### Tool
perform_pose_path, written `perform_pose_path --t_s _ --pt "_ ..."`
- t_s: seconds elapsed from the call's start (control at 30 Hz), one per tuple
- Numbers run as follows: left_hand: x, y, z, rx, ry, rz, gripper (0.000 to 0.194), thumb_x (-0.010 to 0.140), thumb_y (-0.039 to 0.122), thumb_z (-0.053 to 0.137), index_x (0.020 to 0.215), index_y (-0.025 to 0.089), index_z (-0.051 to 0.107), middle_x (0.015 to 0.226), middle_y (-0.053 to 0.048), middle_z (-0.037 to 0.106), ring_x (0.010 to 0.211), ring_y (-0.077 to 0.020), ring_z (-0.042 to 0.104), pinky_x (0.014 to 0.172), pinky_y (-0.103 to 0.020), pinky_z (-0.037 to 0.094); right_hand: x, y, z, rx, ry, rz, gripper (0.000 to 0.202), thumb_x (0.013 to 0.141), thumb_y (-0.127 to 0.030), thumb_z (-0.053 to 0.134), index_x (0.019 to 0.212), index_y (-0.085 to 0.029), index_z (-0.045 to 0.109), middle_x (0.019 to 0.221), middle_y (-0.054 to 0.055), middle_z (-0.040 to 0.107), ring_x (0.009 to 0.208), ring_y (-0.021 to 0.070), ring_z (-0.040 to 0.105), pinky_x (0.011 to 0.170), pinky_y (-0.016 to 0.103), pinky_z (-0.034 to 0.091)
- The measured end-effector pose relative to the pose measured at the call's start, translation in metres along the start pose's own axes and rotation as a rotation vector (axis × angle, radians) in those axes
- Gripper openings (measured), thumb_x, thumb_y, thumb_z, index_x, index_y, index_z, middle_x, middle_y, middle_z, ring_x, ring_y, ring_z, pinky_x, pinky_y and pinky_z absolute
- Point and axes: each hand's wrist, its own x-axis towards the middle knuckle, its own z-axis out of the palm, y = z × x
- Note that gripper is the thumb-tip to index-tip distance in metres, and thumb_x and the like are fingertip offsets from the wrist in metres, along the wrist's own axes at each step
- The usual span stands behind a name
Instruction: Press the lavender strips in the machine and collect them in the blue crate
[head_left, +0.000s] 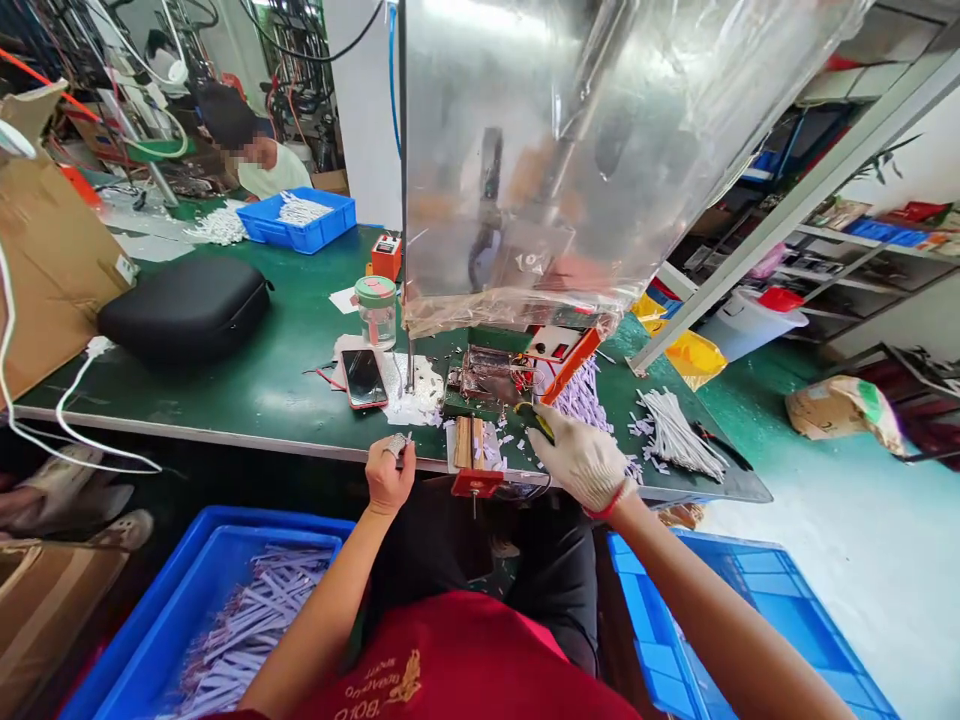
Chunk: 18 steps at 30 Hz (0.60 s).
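My left hand (390, 478) is bare and closed at the table's front edge. Something whitish shows at its fingertips, too small to make out. On my right hand (583, 462) is a white knit glove, its fingers closed round a hand tool with a yellow-and-black handle (545, 424); its kind is not clear. The tool's tip is close to a small soldering machine's dark metal tray (487, 378), which has scraps around it. A wooden block with a red metal front (477, 484) sits at the edge between my hands.
A phone (364, 378), a lidded jar (376, 312) and a black case (187, 308) lie to the left. White strips (679, 432) are piled at right, beside pliers (724, 446). Blue bins (214, 520) flank my legs. A plastic-wrapped metal hood (480, 130) hangs ahead. Another person (277, 172) sits behind.
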Motion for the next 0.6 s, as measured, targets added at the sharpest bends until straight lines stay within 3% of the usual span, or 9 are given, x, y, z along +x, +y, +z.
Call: perform_pose_path --t_s 0.13,0.23,0.3,0.43,0.6 --pt "0.002 -0.001 -0.005 -0.005 -0.02 0.009 0.018 0.094 0.03 0.058 0.088 0.015 0.067 0.084 -0.014 0.07 0.083 -0.0259 0.067 0.078 -0.04 0.054 0.023 -0.025 0.013 0.046 -0.021 -0.096 0.051 0.102 -0.048 0.036 0.146 -0.025 0.048 0.103 0.01 0.073 0.085 0.0233 0.071 0.067 0.028 0.048" --pt "0.005 -0.001 -0.011 -0.008 -0.059 0.023 0.018 0.094 0.031 0.057 0.092 0.015 0.067 0.086 -0.013 0.071 0.084 -0.0249 0.068 0.078 -0.038 0.054 0.016 -0.038 0.019 0.122 -0.013 -0.265 0.051 0.102 -0.049 0.039 0.148 -0.028 0.047 0.108 0.009 0.071 0.093 0.0221 0.07 0.074 0.028 0.047" --pt "0.007 -0.001 -0.014 -0.005 -0.088 0.024 0.02 0.095 0.032 0.056 0.092 0.016 0.068 0.086 -0.012 0.071 0.084 -0.0243 0.068 0.078 -0.037 0.055 0.005 -0.036 0.018 0.152 -0.002 -0.268 0.051 0.102 -0.051 0.039 0.146 -0.029 0.05 0.105 0.008 0.071 0.09 0.0216 0.069 0.074 0.027 0.046" --pt "0.009 0.001 -0.016 0.011 -0.118 -0.002 0.024 0.096 0.034 0.054 0.09 0.016 0.068 0.083 -0.012 0.07 0.082 -0.0243 0.067 0.078 -0.038 0.054 -0.019 0.0 0.007 0.199 0.052 -0.137 0.046 0.1 -0.047 0.044 0.142 -0.03 0.055 0.105 0.006 0.073 0.087 0.0212 0.07 0.071 0.028 0.046" --pt "0.01 0.004 -0.015 0.036 -0.126 -0.043 0.025 0.096 0.035 0.054 0.086 0.017 0.067 0.08 -0.01 0.069 0.08 -0.0238 0.067 0.078 -0.037 0.052 -0.055 0.053 0.0 0.161 -0.054 -0.039 0.038 0.096 -0.039 0.048 0.129 -0.029 0.065 0.103 0.005 0.075 0.085 0.0222 0.071 0.07 0.03 0.048"
